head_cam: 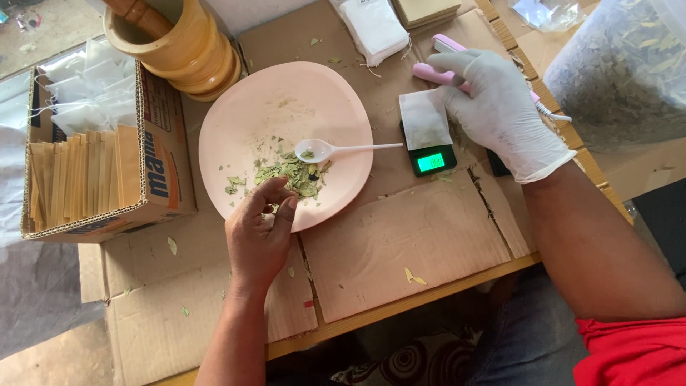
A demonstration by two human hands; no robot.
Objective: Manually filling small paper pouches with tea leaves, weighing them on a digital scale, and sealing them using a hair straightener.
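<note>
My bare left hand (259,229) is at the near rim of a pink plate (236,121), its fingertips pinched together on dried green leaves (296,173) piled there. A white plastic spoon (336,149) lies on the plate with a few leaf bits in its bowl. My right hand (500,107), in a white glove, lies over a pink hand-held sealer (429,71) and grips it. Its fingertips are beside a white sachet (423,118) that rests on a small black scale (432,161) with a lit green display.
A cardboard box (161,164) at left holds brown envelopes (78,179) and white bags. A wooden mortar (179,46) stands behind the plate. A stack of white sachets (371,25) lies at the back. A large plastic bag of dried leaves (622,71) sits at right. Flattened cardboard covers the table.
</note>
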